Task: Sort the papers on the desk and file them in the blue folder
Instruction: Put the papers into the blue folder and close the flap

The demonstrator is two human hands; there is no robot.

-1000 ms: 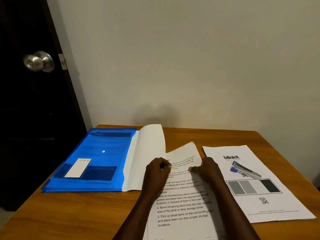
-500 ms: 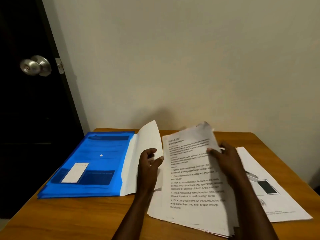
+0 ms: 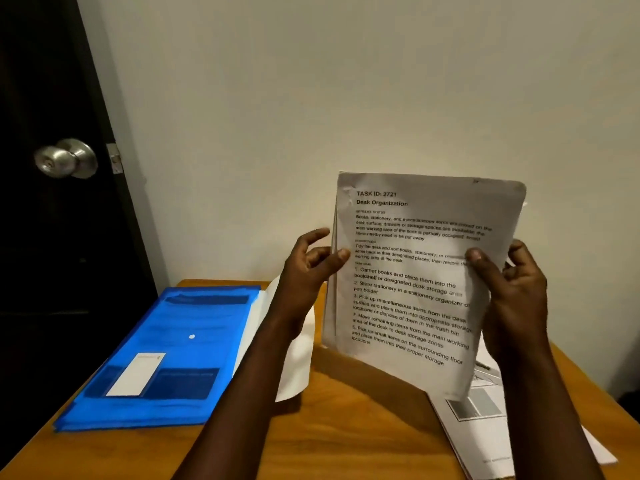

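left hand [image 3: 308, 271]: its fingers [image 3: 341, 254] grip the left edge of the papers, thumb on the front, the rest curled behind.
right hand [image 3: 509, 292]: grips the right edge the same way, thumb pressed on the printed face.
papers [image 3: 415, 289]: a sheaf held upright in the air between both hands, above the bench; the top sheet is headed "Desk Organization".
white sheet [image 3: 294, 368]: curls up just behind the left forearm, along the folder's right side.
printed sheet [image 3: 485, 427]: flat on the bench under the right forearm, with grey boxes on it.
blue folder [image 3: 166, 355]: flat on the bench's left part, apart from the papers, with a white label [image 3: 135, 374] on its cover.
bench [image 3: 346, 427]: wooden, set against a pale wall.
door knob [image 3: 65, 159]: metal, on a dark door at far left.
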